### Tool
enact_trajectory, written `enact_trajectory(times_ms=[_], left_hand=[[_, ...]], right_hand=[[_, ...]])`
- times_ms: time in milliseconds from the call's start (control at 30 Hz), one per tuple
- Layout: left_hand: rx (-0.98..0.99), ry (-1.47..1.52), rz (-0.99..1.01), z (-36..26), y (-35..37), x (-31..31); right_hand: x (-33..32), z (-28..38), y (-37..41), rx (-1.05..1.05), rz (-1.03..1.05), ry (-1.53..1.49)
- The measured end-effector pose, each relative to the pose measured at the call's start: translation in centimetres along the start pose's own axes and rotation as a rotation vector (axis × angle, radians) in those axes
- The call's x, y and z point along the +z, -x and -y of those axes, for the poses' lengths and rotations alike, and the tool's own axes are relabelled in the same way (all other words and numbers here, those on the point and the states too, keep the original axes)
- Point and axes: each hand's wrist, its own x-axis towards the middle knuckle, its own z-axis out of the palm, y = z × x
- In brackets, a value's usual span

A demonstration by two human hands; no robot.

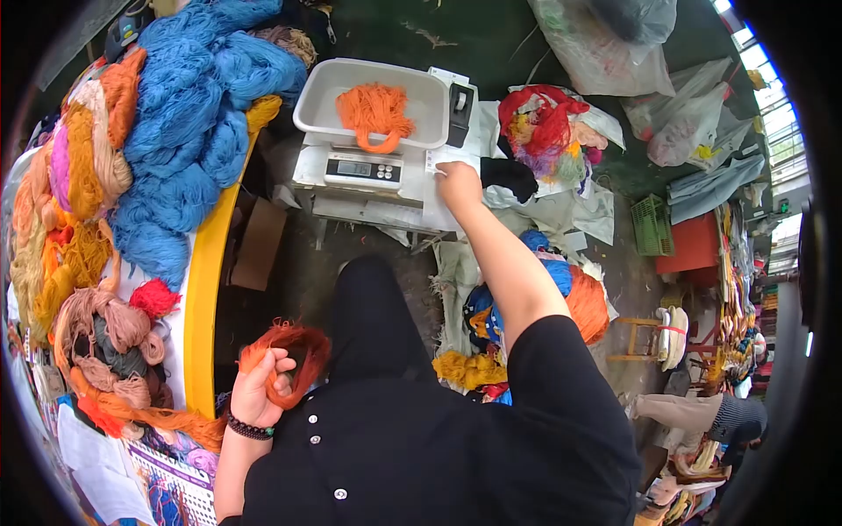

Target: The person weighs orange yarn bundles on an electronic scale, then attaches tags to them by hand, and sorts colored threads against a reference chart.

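Observation:
My left hand (258,386) is closed around a rust-orange skein of yarn (303,361), held low near my lap. My right hand (460,186) reaches forward to a white paper (440,209) beside the scale. Its fingers are curled together over the paper; whatever they hold, if anything, is too small to make out. Left of that hand stands a digital scale (364,170) with a small display and buttons. On it rests a whitish plastic tub (307,101) with a bright orange yarn skein (375,110) inside. A small black-and-white device (460,114) sits right of the tub.
Blue yarn (184,114) is heaped on the yellow-edged table (209,272) at left, with orange and brown skeins beside it. Mixed yarn (553,131) and plastic bags (605,44) lie at right. A green basket (651,226) stands farther right, and another person (702,415) bends at lower right.

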Motion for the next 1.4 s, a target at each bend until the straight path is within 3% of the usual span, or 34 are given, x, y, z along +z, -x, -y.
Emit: enact_trajectory(times_ms=[67, 200, 400, 533, 700, 733, 833, 867, 933, 967, 1033, 1200, 1300, 1367, 1400], left_hand=[[0.009, -0.012, -0.012, 0.0, -0.1, 0.1], [0.012, -0.018, -0.071, -0.2, -0.3, 0.2], [-0.003, 0.039, -0.104, -0.3, -1.0, 0.5], [-0.016, 0.034, -0.11, -0.2, -1.2, 0.4], [-0.007, 0.04, -0.116, -0.4, -0.7, 0.5], [-0.002, 0.053, -0.114, -0.4, -0.6, 0.4], [0.006, 0.086, -0.152, -0.5, -0.5, -0.3], [0.001, 0.097, -0.153, -0.4, -0.6, -0.5], [-0.013, 0.12, -0.155, -0.3, -0.8, -1.0], [-0.036, 0.131, -0.148, -0.3, -1.0, -1.0], [-0.046, 0.14, -0.135, -0.4, -1.1, -0.7], [0.006, 0.156, -0.127, -0.9, 0.4, -0.6], [0.02, 0.205, -0.076, -0.8, 1.0, -1.9], [-0.014, 0.442, 0.246, -1.4, 2.0, -1.6], [0.004, 0.459, 0.313, -1.5, 2.5, -1.3]], right_hand=[[1.4, -0.9, -1.3, -0.123, 0.041, 0.113], [2.1, -0.8, -2.4, -0.118, 0.017, 0.113], [2.4, -1.5, -3.4, -0.318, -0.029, 0.208], [2.5, -1.3, -3.4, -0.316, -0.015, 0.253], [1.3, -0.2, -2.8, -0.115, -0.012, 0.136], [0.4, 0.7, -2.2, 0.009, -0.111, 0.076], [-2.0, 2.1, -0.6, 0.106, -0.525, -0.285], [-2.9, 3.1, -0.1, 0.001, -0.679, -0.129], [-5.3, 7.6, 0.3, -0.138, -0.563, -0.266], [-5.9, 9.6, 0.5, -0.199, -0.344, -0.35], [-5.8, 12.7, -0.2, -0.49, -0.351, -0.144], [-1.9, 13.6, -3.1, -0.656, -0.297, 0.077], [-5.1, 17.3, -1.0, -0.352, 0.029, -0.471], [-6.4, 19.8, 1.5, -0.281, 0.272, -0.989], [-9.1, 22.7, 3.6, -0.315, 0.287, -1.061]])
